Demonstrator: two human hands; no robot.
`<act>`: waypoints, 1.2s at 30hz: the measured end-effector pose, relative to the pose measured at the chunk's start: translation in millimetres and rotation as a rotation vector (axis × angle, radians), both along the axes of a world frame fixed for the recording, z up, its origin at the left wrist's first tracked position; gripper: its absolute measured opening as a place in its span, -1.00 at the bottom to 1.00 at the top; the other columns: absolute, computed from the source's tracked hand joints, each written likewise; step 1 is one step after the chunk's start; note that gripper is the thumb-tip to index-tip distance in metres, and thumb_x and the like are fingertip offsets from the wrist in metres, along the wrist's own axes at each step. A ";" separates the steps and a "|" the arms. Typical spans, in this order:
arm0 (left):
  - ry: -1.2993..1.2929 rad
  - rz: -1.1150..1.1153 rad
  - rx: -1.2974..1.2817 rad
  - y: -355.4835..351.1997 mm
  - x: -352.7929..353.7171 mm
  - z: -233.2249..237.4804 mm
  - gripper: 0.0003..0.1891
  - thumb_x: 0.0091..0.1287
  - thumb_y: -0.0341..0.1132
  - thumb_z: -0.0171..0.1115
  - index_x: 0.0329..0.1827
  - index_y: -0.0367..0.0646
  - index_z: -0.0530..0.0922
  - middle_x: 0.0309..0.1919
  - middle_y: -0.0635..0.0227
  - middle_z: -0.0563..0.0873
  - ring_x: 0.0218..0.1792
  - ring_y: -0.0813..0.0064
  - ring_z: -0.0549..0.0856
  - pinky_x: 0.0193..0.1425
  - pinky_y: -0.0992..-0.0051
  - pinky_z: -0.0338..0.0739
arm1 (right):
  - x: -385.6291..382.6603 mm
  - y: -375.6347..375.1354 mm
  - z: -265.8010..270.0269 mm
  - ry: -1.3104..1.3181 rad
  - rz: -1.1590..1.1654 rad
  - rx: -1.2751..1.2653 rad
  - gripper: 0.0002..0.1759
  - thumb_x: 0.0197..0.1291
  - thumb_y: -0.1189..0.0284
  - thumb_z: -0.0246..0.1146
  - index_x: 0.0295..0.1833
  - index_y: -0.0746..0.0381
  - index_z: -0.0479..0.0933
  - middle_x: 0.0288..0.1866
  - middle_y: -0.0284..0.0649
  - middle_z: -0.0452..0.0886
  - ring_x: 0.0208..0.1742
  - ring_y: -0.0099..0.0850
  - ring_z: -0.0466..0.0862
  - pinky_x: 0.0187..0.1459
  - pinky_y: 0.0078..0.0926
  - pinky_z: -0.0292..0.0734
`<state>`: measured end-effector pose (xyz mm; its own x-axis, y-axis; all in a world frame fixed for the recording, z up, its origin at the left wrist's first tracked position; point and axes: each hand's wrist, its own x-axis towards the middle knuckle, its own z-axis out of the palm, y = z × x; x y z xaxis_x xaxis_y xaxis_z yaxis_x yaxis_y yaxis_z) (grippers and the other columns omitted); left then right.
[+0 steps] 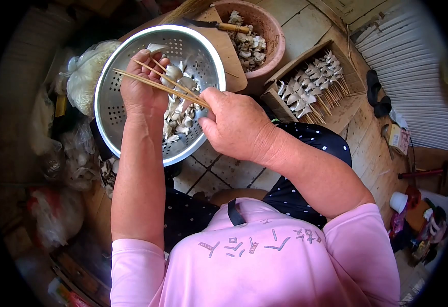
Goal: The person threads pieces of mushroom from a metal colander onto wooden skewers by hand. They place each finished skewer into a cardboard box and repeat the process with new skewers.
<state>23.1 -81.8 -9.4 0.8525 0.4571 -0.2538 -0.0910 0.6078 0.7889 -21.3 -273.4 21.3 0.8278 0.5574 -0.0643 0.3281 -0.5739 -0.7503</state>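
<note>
Several thin wooden skewers (157, 83) are pinched in my right hand (237, 123), their far ends fanned out toward the left. My left hand (144, 87) is over the metal colander (112, 115), its fingers curled round pale mushroom pieces (171, 73), with one piece at the fingertips. The skewer tips reach across and beside my left palm. More torn mushroom pieces (179, 120) lie in the colander below and between my hands.
A pink tub (276, 38) with mushroom scraps stands beyond a wooden board (234, 64) bearing a knife (219, 24). At right, a cardboard box (354, 84) holds loaded skewers (311, 84). Plastic bags (93, 77) lie at left; black sandals (378, 94) are far right.
</note>
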 end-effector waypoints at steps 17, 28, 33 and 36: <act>0.024 0.013 0.026 -4.3 -2.1 3.3 -0.82 0.32 -0.34 0.20 -0.18 -0.31 0.51 -0.34 0.17 0.67 -0.37 0.43 0.70 -0.19 0.55 0.67 | -0.9 0.3 -0.8 -0.018 0.010 -0.002 -0.77 0.13 0.47 0.25 -0.14 0.33 0.42 -0.44 -0.04 0.63 -0.31 -0.02 0.69 -0.20 -0.12 0.59; -0.003 -0.028 -0.020 -1.4 1.4 -0.6 -0.84 0.32 -0.34 0.20 -0.19 -0.27 0.52 -0.39 0.21 0.66 -0.42 0.42 0.70 -0.26 0.55 0.65 | -1.7 1.1 -1.5 -0.015 0.005 0.014 -0.75 0.13 0.46 0.26 -0.11 0.32 0.43 -0.43 -0.05 0.64 -0.31 -0.03 0.70 -0.21 -0.12 0.59; 0.005 -0.019 -0.013 -3.2 2.4 -0.7 -0.84 0.32 -0.34 0.21 -0.18 -0.26 0.53 -0.39 0.22 0.66 -0.41 0.42 0.70 -0.24 0.54 0.65 | -0.2 -0.5 2.3 0.031 0.016 0.015 -0.74 0.15 0.44 0.24 -0.11 0.36 0.43 -0.36 0.04 0.64 -0.25 0.04 0.68 -0.14 -0.07 0.58; 0.006 -0.022 -0.020 -2.8 3.5 -2.3 -0.84 0.32 -0.35 0.21 -0.18 -0.26 0.53 -0.39 0.22 0.67 -0.41 0.42 0.70 -0.24 0.54 0.65 | 0.4 -1.5 4.5 0.063 0.031 0.011 -0.73 0.17 0.43 0.21 -0.11 0.39 0.42 -0.29 0.14 0.64 -0.19 0.12 0.67 -0.08 -0.02 0.57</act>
